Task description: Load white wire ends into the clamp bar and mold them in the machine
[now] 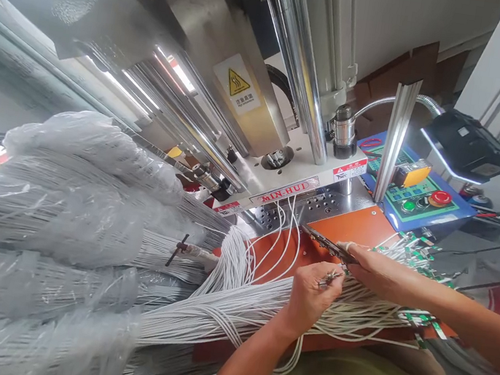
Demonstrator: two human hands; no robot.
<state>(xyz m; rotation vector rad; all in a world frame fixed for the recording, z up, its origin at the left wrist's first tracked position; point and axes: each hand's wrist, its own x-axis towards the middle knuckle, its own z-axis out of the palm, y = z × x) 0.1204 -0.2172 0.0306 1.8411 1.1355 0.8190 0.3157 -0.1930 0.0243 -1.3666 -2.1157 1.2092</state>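
My left hand (pixel 315 291) is closed, with several small shiny metal pieces (pixel 330 277) showing between the thumb and fingers; they look like cable connector ends. Just beyond it, my right hand (pixel 366 267) grips a dark narrow metal bar (pixel 326 243) with small parts along its edge. The bar's far end points at the machine's perforated metal bed (pixel 316 212). Beneath both hands runs a thick bundle of white cables (pixel 234 303). A few cables (pixel 289 236) loop up toward the press plate (pixel 287 186).
The press machine's metal guard (pixel 234 67) and steel columns (pixel 302 64) rise ahead. To the right are a blue control box (pixel 433 207), a work lamp (pixel 472 147) and green-tipped cable ends (pixel 418 251). Plastic-wrapped cable bundles (pixel 49 227) fill the left. A T-handle (pixel 177 250) sticks out there.
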